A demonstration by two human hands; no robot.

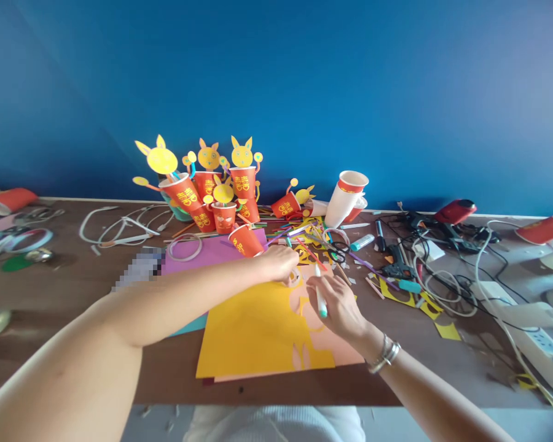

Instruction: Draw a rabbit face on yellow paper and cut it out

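My right hand [338, 304] is closed around a white pen with a teal cap [320, 298], its tip up near the top of a yellow paper sheet [253, 334]. My left hand [279, 263] is curled, fingers pressed on a small round tape ring [295, 277] at the sheet's far edge. Cut-out holes in the yellow sheet show a pink sheet [325, 341] underneath. A purple sheet [212, 255] lies beyond my left forearm.
Several red paper cups with yellow rabbit faces [212, 190] stand at the back. White cups [345, 196] lean right of them. Straws, scissors [334, 245], a glue stick [362, 242], a glue gun [399, 264], cables and a power strip [525, 319] crowd the right. White strips [120, 227] lie left.
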